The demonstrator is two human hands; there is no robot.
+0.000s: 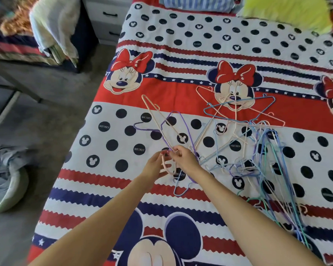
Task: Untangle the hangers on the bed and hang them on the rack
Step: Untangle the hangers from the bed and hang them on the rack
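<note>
A tangle of thin wire hangers in pink, blue, purple and green lies on the bed, right of centre. A pale pink hanger and a purple hanger stick out to the left of the pile. My right hand pinches those hangers where their wires meet. My left hand is beside it, fingers curled around the pink hook. No rack is in view.
The bed's left edge runs beside a grey floor. A basin with grey-blue cloth sits on the floor at the left. A white drawer unit stands at the bed's head. Pillows lie at the top.
</note>
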